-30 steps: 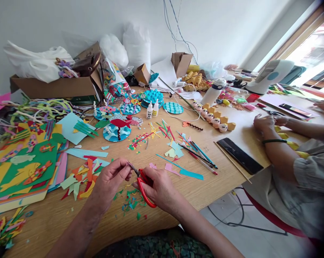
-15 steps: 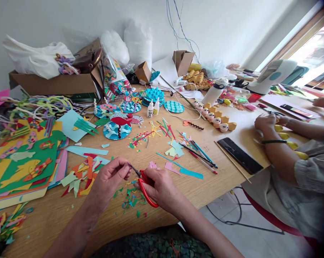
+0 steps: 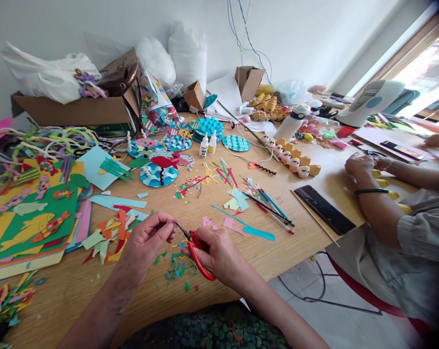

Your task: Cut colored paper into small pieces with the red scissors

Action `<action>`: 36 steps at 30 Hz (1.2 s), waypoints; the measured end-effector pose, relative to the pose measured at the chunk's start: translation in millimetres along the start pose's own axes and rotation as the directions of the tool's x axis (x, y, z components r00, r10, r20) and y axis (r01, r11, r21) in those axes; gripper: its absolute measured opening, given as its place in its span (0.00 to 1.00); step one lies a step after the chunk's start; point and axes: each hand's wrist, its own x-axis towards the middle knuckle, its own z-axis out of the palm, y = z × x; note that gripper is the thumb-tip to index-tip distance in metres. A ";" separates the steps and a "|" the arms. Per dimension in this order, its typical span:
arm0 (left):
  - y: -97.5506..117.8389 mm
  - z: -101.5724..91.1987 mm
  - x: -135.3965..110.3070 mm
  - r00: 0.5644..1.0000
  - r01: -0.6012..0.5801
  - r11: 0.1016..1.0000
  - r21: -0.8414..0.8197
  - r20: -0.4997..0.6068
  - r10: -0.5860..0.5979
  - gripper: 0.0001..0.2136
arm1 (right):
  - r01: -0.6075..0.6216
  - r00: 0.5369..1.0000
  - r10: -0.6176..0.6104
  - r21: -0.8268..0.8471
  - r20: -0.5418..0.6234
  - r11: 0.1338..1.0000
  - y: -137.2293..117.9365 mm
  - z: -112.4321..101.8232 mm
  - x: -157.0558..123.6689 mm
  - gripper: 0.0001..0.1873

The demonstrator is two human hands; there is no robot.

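My right hand grips red-handled scissors, fingers through the loops, blades pointing up-left. My left hand is pinched closed at the blade tips, holding something too small to make out. Both hands hover low over the near edge of the wooden table. Small green and red paper snippets lie scattered just under the scissors. A pile of orange, green and red paper offcuts lies to the left of my left hand.
Stacked coloured sheets with paper fish lie at left. Blue wave discs, glue bottles, pencils and a black phone are farther out. Another person's hands work at the right. Cardboard boxes and bags line the back.
My hands and scissors stay almost in place, with only slight shifts. The view has drifted a little.
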 end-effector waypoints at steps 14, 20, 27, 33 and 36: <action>2.8 2.6 -0.4 0.999 -0.010 0.993 0.118 0.051 0.004 0.05 | -0.017 0.999 0.017 0.010 0.033 1.000 -3.2 -3.0 -0.9 0.20; 1.7 1.8 -0.4 0.999 0.005 0.995 0.101 0.038 -0.009 0.05 | -0.021 0.999 0.020 0.021 0.028 1.000 -4.0 -4.0 -2.8 0.20; -0.2 -1.1 -2.4 1.000 0.020 0.994 0.111 0.007 -0.021 0.04 | -0.039 0.997 0.037 0.023 0.062 0.999 -1.9 -2.3 -5.0 0.19; 1.8 -2.0 -2.6 1.000 0.017 0.991 0.130 -0.015 -0.015 0.05 | -0.059 0.995 0.057 0.018 0.084 0.998 -1.0 -3.5 -4.4 0.19; 2.5 -1.5 -2.3 0.999 0.015 0.992 0.123 -0.033 -0.011 0.05 | -0.057 0.995 0.055 0.021 0.081 0.998 -0.4 -3.3 -4.6 0.20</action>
